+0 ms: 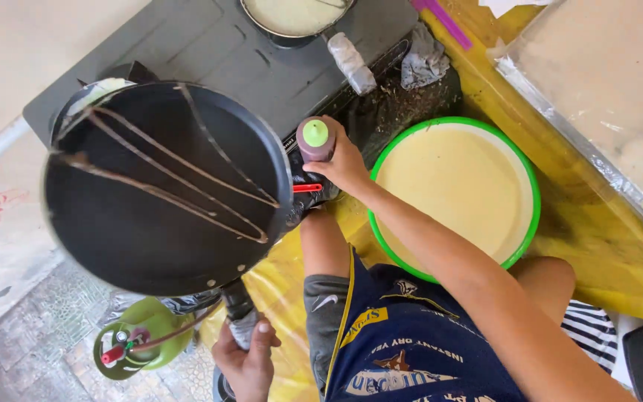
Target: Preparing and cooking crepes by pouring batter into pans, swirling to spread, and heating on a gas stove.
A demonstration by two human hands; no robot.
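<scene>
Pan: black frying pan, tilted above the dark stove, thin brown batter lines crossing it
Bowl: green-rimmed bowl of pale batter, just beside the stove
Left hand: closed tight round the pan handle
Right hand: fingers wrapped about the brown squeeze bottle, green cap, at the pan's right edge
Advice: I'd judge a steady pan and an even squeeze keep the lines thin

One head-worn camera looks steeply down, close over the black pan and stove.
</scene>
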